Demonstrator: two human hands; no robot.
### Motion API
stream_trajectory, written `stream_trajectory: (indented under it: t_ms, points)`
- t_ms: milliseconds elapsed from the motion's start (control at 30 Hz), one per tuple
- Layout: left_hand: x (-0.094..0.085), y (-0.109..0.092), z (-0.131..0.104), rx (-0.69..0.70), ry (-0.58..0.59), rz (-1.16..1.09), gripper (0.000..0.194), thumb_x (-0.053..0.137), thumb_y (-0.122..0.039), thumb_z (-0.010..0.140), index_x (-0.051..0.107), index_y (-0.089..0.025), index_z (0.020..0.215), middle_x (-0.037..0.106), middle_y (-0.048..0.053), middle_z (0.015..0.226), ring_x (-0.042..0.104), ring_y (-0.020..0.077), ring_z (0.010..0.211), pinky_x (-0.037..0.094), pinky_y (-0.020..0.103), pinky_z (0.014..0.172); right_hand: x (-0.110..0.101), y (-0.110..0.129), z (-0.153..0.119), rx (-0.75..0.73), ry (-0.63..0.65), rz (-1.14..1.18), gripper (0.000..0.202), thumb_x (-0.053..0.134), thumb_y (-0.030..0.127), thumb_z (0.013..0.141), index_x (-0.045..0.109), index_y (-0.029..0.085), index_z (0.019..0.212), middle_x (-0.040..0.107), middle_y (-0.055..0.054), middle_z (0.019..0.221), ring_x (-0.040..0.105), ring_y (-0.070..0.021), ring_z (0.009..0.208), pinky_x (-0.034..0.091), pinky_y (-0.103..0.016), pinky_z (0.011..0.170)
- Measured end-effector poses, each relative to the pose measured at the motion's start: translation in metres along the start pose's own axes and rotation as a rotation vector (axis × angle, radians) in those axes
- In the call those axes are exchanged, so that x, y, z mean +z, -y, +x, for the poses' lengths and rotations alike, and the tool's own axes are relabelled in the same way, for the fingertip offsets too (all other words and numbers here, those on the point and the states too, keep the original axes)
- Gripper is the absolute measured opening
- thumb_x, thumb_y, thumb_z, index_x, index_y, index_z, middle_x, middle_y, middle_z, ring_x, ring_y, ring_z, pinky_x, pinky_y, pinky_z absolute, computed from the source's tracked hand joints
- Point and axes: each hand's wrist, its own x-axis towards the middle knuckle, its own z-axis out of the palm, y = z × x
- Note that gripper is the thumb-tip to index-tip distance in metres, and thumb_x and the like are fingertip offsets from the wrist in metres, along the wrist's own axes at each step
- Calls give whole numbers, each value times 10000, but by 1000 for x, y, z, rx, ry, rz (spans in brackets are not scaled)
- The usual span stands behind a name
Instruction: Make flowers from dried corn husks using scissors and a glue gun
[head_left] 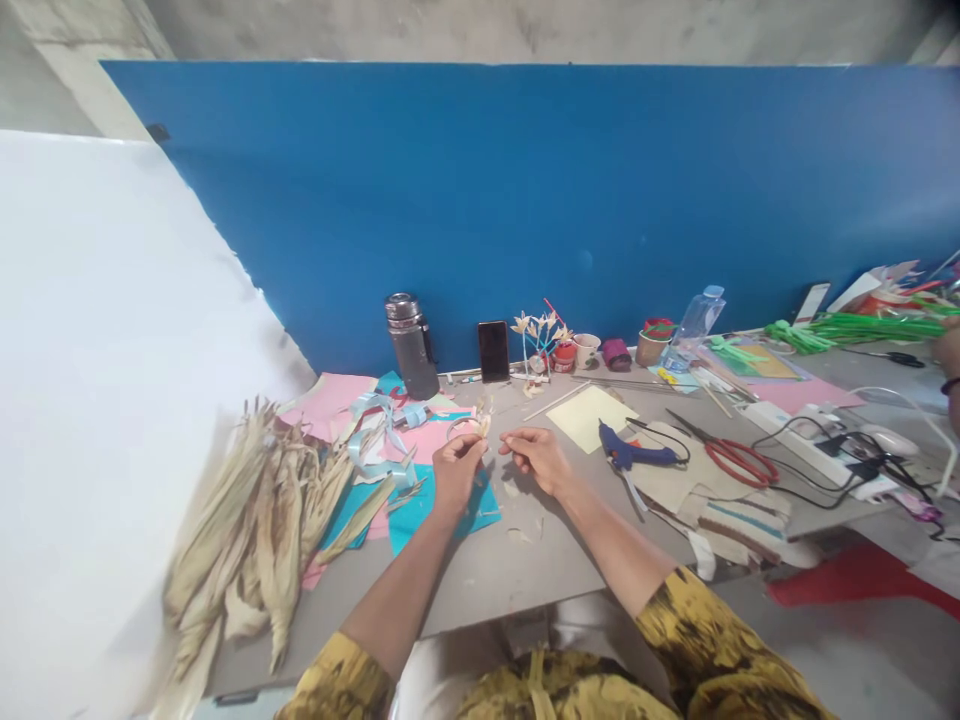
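My left hand is closed in a pinch on a small pale corn husk piece, which sticks up above the fingertips. Just to the right, apart from it, my right hand has its thumb and fingertips pressed together; whatever they may hold is too small to make out. Beneath my left hand lie sheets of blue paper and pink paper. Left of them rests a heap of dried corn husks. Small husk flowers on blue stems stand at the back.
A steel flask and a propped phone stand along the blue panel. At right lie a blue glue gun, red-handled scissors and a power strip with cables. Another person's hand shows at the far right edge.
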Motion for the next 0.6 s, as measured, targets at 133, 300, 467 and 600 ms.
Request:
stream_trajectory:
  t_ms: [133,300,467,600]
  points:
    - [-1,0,1,-36,21,-28,230,746,-367,672,708,-143,707,511,-34,494,403,76,466,335,206,461,3,2,-2,10,15,-3,292,808,363,572,684,139,714,716,-58,651,450,-66,441,281,-193,395]
    - [-2,6,3,-80,39,-49,214,739,-364,684,697,-156,710,503,-38,508,410,74,470,324,196,458,1,5,-3,-41,-7,57,272,673,411,688,519,200,616,589,19,517,392,-76,417,235,-207,401]
    - [-3,9,5,-47,0,22,189,738,-346,710,714,-162,751,520,-36,544,414,75,498,333,194,469,1,2,-1,-111,-64,79,419,618,481,745,368,224,528,392,63,408,292,-71,402,227,-224,421]
    - [-4,10,4,-54,6,19,227,721,-370,725,717,-149,778,536,-30,547,426,85,496,351,204,474,4,-2,1,-99,-126,66,427,663,589,707,523,195,619,541,18,516,321,-68,430,223,-213,416]
